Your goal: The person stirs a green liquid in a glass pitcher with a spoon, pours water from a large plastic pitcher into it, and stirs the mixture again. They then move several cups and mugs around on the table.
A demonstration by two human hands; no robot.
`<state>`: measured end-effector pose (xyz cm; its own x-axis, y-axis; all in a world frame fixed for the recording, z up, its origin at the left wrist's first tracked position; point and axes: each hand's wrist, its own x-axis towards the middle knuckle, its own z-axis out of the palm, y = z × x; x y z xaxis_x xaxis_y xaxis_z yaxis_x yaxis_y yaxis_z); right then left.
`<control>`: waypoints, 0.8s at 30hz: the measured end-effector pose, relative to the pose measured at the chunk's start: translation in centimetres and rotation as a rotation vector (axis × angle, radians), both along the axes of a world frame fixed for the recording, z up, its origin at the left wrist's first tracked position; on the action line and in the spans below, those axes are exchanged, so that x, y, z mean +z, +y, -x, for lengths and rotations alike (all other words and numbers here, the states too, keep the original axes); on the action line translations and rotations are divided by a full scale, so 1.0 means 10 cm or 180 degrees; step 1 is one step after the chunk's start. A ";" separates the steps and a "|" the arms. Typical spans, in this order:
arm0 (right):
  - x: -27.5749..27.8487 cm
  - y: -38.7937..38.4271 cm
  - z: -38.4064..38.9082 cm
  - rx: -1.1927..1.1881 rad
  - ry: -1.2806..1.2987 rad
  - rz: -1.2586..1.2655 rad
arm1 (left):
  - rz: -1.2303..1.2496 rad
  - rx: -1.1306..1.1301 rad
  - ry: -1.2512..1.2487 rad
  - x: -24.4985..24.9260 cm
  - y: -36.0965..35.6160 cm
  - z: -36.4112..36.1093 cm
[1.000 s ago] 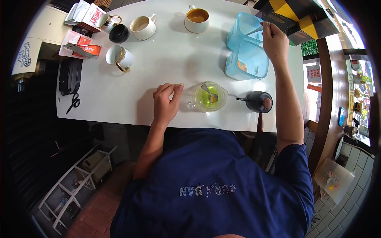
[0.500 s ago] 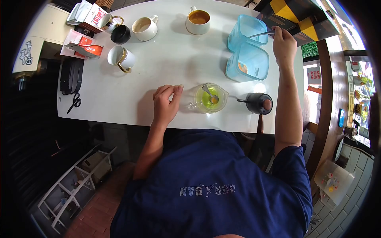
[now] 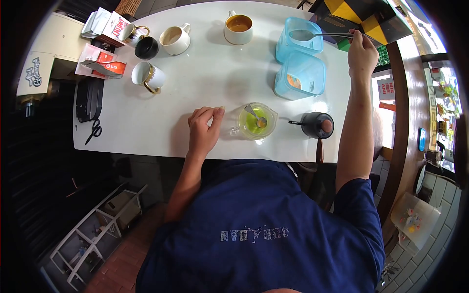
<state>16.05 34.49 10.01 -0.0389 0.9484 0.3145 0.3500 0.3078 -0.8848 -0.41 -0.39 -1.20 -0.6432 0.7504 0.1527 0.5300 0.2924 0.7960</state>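
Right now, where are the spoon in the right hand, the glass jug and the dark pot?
Held spoon [image 3: 332, 34], head view: on the middle of its handle.
Glass jug [image 3: 272, 119], head view: on its wall, picture-right side.
Dark pot [image 3: 311, 125], head view: on its dark top.

Scissors [image 3: 93, 133] (black ones) lie on the table [image 3: 205, 73].

The light is strong, and it comes mainly from the bright opening [image 3: 427, 27] at the right, where some parts are washed out to white. The worktop [image 3: 205, 78] is well lit, with a patch of glare near the dark pot [image 3: 312, 128]. Soft shadows fall leftward from the left hand [image 3: 204, 131] and the far mug [image 3: 239, 38]. The lower left side is dim, with details lost. The wide lens bends the wooden post [image 3: 406, 112], and the corners become black. The middle is quite sharp.
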 end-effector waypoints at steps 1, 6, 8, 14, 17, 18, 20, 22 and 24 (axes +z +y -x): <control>0.00 0.01 -0.02 -0.0010 0.0004 -0.0001 | -0.0003 -0.0006 0.0003 0.00 0.00 0.00; 0.09 0.02 -0.14 0.0043 0.0544 -0.0431 | -0.0010 -0.0020 0.0011 0.04 0.01 -0.02; 0.25 -0.11 -0.21 -0.0027 0.0614 -0.0362 | -0.0023 -0.0031 -0.0005 0.05 0.02 -0.03; 0.53 -0.58 -0.55 0.0634 0.1438 -0.0110 | -0.0087 -0.0194 0.0207 0.08 0.04 -0.04; 0.51 -0.96 -0.70 0.0635 0.1415 -0.0039 | -0.0089 -0.0242 0.0097 0.08 0.04 -0.06; 0.47 -1.05 -0.77 0.0673 0.1427 0.0013 | -0.0076 -0.0261 0.0085 0.08 0.03 -0.06; 0.32 -1.21 -0.89 0.0626 0.1308 -0.0033 | 0.0025 -0.0239 0.0038 0.08 0.02 -0.07; 0.19 -1.40 -0.98 0.0797 0.1530 0.0119 | -0.0003 -0.0194 -0.0109 0.05 0.02 -0.08; 0.05 -1.60 -1.04 0.0783 0.1508 0.0137 | -0.0031 -0.0151 -0.0243 0.04 0.01 -0.08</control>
